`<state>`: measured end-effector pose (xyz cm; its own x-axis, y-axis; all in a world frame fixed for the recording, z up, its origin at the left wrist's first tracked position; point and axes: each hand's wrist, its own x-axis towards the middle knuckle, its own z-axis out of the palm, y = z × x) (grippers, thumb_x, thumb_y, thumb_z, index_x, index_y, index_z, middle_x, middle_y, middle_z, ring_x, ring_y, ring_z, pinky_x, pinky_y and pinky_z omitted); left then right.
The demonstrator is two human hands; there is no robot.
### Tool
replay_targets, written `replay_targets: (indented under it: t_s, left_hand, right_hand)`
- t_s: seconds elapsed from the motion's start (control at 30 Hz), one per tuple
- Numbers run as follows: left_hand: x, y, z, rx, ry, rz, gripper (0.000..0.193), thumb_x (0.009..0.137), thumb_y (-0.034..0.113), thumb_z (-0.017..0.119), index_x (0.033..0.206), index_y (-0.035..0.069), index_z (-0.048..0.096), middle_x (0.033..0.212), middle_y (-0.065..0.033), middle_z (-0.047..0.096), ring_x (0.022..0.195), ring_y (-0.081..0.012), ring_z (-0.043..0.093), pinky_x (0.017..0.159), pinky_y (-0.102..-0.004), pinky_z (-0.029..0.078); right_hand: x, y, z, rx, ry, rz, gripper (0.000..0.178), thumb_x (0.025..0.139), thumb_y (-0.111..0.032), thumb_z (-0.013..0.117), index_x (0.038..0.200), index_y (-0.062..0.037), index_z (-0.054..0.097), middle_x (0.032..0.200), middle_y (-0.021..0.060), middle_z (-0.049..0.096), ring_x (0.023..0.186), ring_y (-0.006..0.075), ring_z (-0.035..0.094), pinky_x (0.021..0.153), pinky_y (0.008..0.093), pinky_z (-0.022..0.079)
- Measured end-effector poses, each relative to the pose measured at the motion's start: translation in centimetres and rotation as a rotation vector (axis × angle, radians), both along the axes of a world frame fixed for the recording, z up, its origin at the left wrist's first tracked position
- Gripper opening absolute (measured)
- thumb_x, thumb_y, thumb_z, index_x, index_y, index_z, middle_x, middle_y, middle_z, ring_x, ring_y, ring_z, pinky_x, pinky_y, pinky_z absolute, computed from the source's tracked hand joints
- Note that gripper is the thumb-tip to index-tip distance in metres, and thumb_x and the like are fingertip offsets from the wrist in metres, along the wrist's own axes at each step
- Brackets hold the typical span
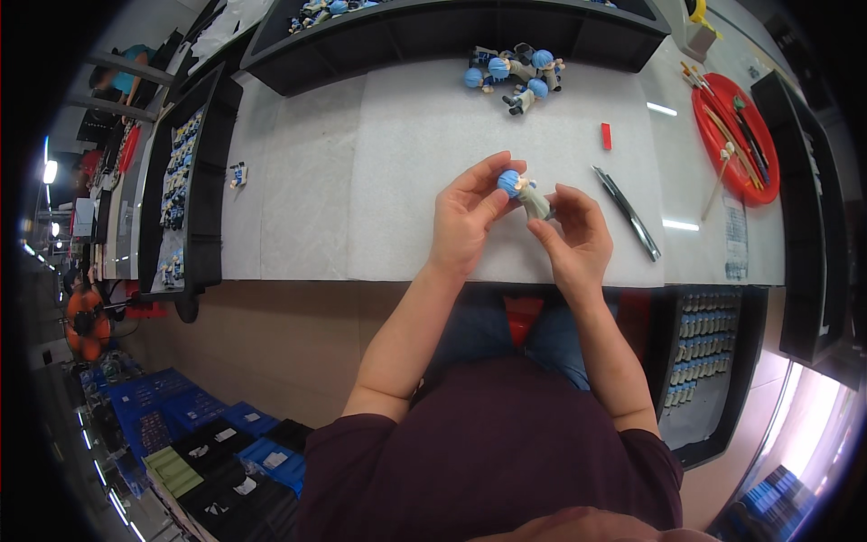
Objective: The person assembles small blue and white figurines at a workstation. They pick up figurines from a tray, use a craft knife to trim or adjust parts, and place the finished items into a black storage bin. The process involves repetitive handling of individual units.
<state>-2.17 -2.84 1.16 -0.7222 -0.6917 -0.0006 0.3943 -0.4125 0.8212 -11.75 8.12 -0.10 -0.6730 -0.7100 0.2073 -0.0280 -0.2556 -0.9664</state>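
Above the front part of the worktable I hold a small figurine [533,200] with blue hair and a pale grey-white lower body, tilted with its head to the upper left. My left hand [463,217] pinches it at the head between thumb and fingers. At the lower end, the thumb and fingers of my right hand [579,237] close around the feet, which are partly hidden. Farther back on the white sheet lies a loose cluster of similar blue-haired figurines [515,70]. To the right of my hands are a dark pen-like tool [627,213] and a small red block [606,136].
A red oval tray [698,110] with brushes is at the right. Black bins of figure parts stand along the back [452,43] and left [209,181]. One small part [237,175] lies near the left bin. A black tray [664,397] of lined-up figurines sits lower right.
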Motion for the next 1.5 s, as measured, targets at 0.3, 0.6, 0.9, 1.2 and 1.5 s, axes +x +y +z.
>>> replay_targets:
  t_s: [0.3,0.6,0.9,1.2,1.5]
  left_hand:
    - [0.0,-0.1,-0.1,-0.057,0.036,-0.037,0.041,0.084,-0.004,0.052,0.125,0.000,0.046,0.123,-0.0169,0.051,0.116,-0.0241,0.049,0.097,-0.0389,0.042]
    - [-0.2,0.1,0.3,0.000,0.051,-0.042,0.044,0.082,-0.010,0.050,0.125,-0.002,0.045,0.122,-0.0144,0.052,0.111,-0.0193,0.051,0.096,-0.0305,0.040]
    - [0.0,0.3,0.3,-0.072,0.041,-0.072,0.051,0.077,-0.013,0.049,0.127,-0.002,0.041,0.124,-0.0141,0.048,0.113,-0.0210,0.049,0.098,-0.0326,0.038]
    - [-0.4,0.4,1.0,-0.196,0.037,-0.121,0.055,0.074,-0.013,0.054,0.126,-0.003,0.042,0.126,-0.0127,0.046,0.112,-0.0206,0.048,0.095,-0.0314,0.039]
    - [-0.9,2.5,-0.4,-0.602,-0.254,0.053,0.045,0.082,-0.003,0.053,0.125,-0.002,0.044,0.123,-0.0150,0.050,0.099,-0.0188,0.053,0.078,-0.0295,0.049]
  right_hand:
    - [-0.1,0.1,-0.2,0.007,0.053,-0.046,0.050,0.071,0.011,0.067,0.115,0.0018,0.047,0.105,0.0095,0.055,0.105,0.0181,0.052,0.096,0.0318,0.040]
    - [-0.4,-0.2,-0.7,-0.050,0.160,-0.075,0.047,0.068,0.012,0.064,0.112,0.0016,0.050,0.113,0.0123,0.050,0.107,0.0198,0.051,0.097,0.0323,0.039]
    - [0.0,-0.3,-0.3,0.007,0.273,-0.143,0.046,0.067,0.007,0.068,0.110,-0.0017,0.053,0.115,0.0138,0.048,0.109,0.0214,0.049,0.093,0.0318,0.041]
    - [0.2,-0.2,-0.4,0.011,0.261,-0.282,0.034,0.066,0.004,0.071,0.098,-0.0009,0.060,0.101,0.0144,0.057,0.100,0.0238,0.055,0.083,0.0311,0.045]
    - [-6.0,9.0,2.6,-0.142,0.298,-0.600,0.033,0.069,0.011,0.068,0.098,-0.0020,0.059,0.098,0.0092,0.059,0.084,0.0134,0.058,0.076,0.0240,0.047]
